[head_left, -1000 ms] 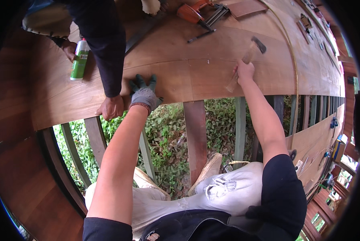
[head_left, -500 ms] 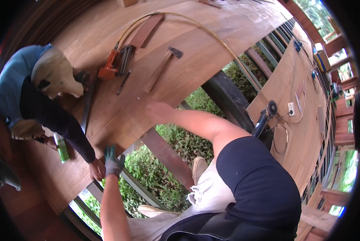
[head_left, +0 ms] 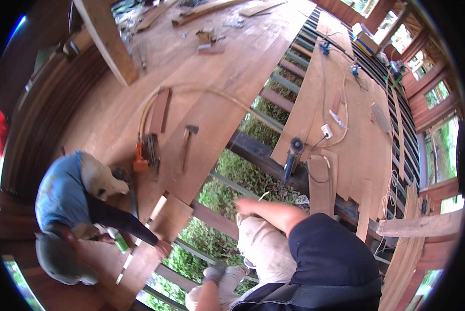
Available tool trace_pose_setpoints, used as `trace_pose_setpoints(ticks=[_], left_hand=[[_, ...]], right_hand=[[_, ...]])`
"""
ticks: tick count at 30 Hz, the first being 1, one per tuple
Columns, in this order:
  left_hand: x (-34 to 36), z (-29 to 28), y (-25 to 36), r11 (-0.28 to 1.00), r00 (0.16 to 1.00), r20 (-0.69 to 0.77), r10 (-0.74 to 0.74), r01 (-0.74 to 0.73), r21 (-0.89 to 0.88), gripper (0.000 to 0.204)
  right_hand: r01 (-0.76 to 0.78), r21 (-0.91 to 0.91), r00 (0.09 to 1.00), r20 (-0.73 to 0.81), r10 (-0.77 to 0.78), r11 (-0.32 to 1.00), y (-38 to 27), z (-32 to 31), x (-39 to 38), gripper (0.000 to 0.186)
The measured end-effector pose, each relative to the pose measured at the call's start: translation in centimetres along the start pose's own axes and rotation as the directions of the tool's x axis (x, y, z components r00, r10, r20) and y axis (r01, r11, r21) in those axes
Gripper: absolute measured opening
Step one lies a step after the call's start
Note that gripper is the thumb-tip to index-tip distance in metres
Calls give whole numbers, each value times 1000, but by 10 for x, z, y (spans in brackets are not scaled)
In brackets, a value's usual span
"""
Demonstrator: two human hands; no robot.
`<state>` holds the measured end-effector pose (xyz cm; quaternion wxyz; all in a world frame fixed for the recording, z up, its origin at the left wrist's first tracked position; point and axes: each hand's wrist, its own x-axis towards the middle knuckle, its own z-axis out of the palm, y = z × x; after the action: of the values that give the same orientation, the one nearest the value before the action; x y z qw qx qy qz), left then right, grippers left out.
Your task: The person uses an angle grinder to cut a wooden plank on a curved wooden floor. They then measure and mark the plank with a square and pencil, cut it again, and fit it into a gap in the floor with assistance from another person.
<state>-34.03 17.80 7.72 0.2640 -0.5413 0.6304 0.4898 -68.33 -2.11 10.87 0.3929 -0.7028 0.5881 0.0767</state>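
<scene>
My right hand (head_left: pixel 246 206) hangs bare above the open joists, beside my knee; its fingers are too blurred to read. Low down, my left hand (head_left: pixel 215 270), in a grey-green glove, is beside my light trousers and the joists, its fingers mostly hidden. Neither hand touches the floorboards. At the left, a co-worker in a blue shirt (head_left: pixel 61 192) bends over a floorboard (head_left: pixel 144 267), one hand (head_left: pixel 163 250) on its edge. A green-and-white container (head_left: pixel 119 241) is by the co-worker's other hand. A bright gap (head_left: pixel 154 211) runs along that board.
An orange nail gun (head_left: pixel 140 158) with a yellow hose, a hammer (head_left: pixel 187 150) and a short plank (head_left: pixel 160 111) lie on the laid floor. An angle grinder (head_left: pixel 293 155) rests on loose boards at the right. Greenery shows between the open joists (head_left: pixel 217 220).
My view has shifted, showing more of the room. Both my hands have drawn back from the boards toward my legs. A bright gap now shows along the co-worker's board.
</scene>
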Motion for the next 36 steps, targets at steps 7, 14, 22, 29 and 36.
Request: trace_pose_setpoints(ticks=[7, 14, 22, 29, 36], left_hand=[[-234, -69, 85, 991, 989, 145, 41, -21, -135, 68], [-340, -100, 76, 945, 999, 15, -50, 52, -323, 73], [-408, -88, 64, 878, 979, -83, -186, 127, -462, 80], [-437, -26, 102, 375, 885, 30, -464, 227, -899, 68], [-440, 41, 127, 190, 763, -27, -646, 127, -974, 53]], right_hand=[[-343, -311, 713, 528, 461, 886, 60, 36, -357, 40], [-461, -89, 850, 240, 468, 883, -34, -51, -416, 41], [-367, 447, 898, -59, 436, 816, -98, -139, -382, 26], [-69, 414, 997, 14, 70, 908, -10, -119, -374, 21], [-90, -3, 975, 201, 89, 996, 30, -159, -327, 22]])
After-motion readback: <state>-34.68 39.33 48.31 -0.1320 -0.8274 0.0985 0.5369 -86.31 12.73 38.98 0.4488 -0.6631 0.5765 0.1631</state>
